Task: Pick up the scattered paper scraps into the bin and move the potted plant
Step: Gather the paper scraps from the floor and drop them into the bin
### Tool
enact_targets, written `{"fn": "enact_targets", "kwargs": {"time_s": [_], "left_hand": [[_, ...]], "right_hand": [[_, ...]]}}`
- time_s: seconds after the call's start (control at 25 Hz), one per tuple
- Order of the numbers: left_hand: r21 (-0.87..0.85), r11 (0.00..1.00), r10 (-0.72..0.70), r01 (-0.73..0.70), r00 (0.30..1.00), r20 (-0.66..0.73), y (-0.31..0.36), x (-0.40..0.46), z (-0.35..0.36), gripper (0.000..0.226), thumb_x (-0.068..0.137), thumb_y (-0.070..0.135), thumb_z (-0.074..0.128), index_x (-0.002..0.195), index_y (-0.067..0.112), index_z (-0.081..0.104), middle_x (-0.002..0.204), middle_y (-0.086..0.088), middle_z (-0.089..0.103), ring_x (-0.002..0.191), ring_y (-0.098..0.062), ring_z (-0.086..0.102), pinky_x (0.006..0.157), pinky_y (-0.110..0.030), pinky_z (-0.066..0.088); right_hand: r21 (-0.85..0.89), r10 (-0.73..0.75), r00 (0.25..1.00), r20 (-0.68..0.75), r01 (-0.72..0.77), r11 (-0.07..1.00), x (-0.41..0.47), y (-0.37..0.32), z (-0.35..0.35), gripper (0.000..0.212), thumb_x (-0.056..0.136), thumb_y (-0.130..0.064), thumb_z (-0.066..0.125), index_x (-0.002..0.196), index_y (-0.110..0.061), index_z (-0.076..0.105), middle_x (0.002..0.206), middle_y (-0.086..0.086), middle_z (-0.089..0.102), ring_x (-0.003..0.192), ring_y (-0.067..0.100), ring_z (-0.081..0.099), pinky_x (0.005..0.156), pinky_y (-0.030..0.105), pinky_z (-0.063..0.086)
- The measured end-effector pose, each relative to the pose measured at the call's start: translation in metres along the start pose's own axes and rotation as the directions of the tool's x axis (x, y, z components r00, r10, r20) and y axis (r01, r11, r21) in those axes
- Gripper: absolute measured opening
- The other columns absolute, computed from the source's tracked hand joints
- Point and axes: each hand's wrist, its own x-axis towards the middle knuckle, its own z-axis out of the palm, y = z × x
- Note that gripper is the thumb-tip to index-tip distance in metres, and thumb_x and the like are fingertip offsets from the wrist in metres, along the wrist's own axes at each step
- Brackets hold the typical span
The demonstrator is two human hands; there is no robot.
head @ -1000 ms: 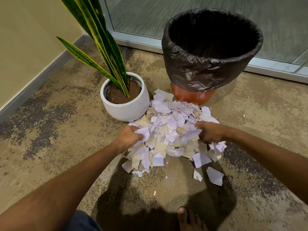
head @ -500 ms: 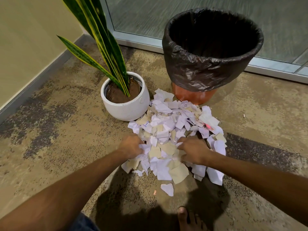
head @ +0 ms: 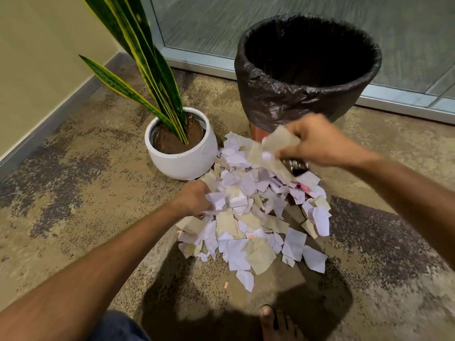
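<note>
The paper scraps [head: 248, 217] lie in a loose heap on the carpet [head: 73, 193], spreading from the foot of the bin [head: 307, 77] down toward the camera, with the potted plant [head: 181, 153] touching the heap's upper left edge. The right hand [head: 317, 141] is up off the floor, fingers curled round a bunch of tan and white scraps, and it hangs just below the bin's near rim. The bin's mouth lies straight up and beyond that hand, so the drop looks like a short lift forward over the black liner. That hand is plainly the nearer one to the bin. The left hand [head: 194, 200] sits low at the heap's left side, fingers closed on a crumpled white piece, with the plant pot just beyond it. A few loose scraps trail nearest the bare foot [head: 275, 323]. Risk, as I judge it: pieces slipping from the right-hand bunch before it clears the rim.
</note>
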Motion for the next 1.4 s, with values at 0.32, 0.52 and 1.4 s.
{"fn": "enact_targets", "kwargs": {"time_s": [0.32, 0.52, 1.4], "left_hand": [[-0.309, 0.949, 0.016, -0.059, 0.99, -0.14, 0.058, -0.019, -0.044, 0.018, 0.076, 0.025, 0.079, 0.074, 0.01, 0.07, 0.059, 0.002, 0.058, 0.051, -0.011, 0.049, 0.046, -0.022, 0.035], [-0.601, 0.771, 0.037, -0.209, 0.958, -0.285, 0.104, -0.036, -0.086, 0.018, 0.076, 0.017, 0.079, 0.08, 0.0, 0.072, 0.085, -0.021, 0.071, 0.072, -0.025, 0.063, 0.079, -0.048, 0.055], [-0.046, 0.944, 0.311, -0.328, 0.926, -0.215, 0.038, -0.033, -0.002, 0.081, 0.083, 0.024, 0.072, 0.148, 0.03, 0.023, 0.145, 0.003, 0.043, 0.124, -0.015, 0.046, 0.094, -0.027, 0.036]], "right_hand": [[0.236, 0.059, 0.743, -0.667, 0.135, 0.962, 0.046, -0.03, -0.078, 0.04, 0.073, -0.046, 0.076, 0.102, -0.019, 0.076, 0.095, -0.006, 0.074, 0.09, 0.006, 0.069, 0.077, 0.034, 0.057], [0.049, 0.083, 0.754, -0.652, -0.067, 0.997, 0.066, -0.002, -0.066, 0.042, 0.085, -0.04, 0.063, 0.122, -0.02, 0.056, 0.121, -0.002, 0.064, 0.113, 0.019, 0.057, 0.092, 0.033, 0.042], [-0.42, -0.049, 0.914, 0.404, 0.233, 0.877, -0.158, 0.115, 0.142, 0.063, 0.094, -0.047, 0.048, 0.15, -0.026, 0.028, 0.155, 0.002, 0.031, 0.137, 0.021, 0.039, 0.107, 0.036, 0.04]]}}
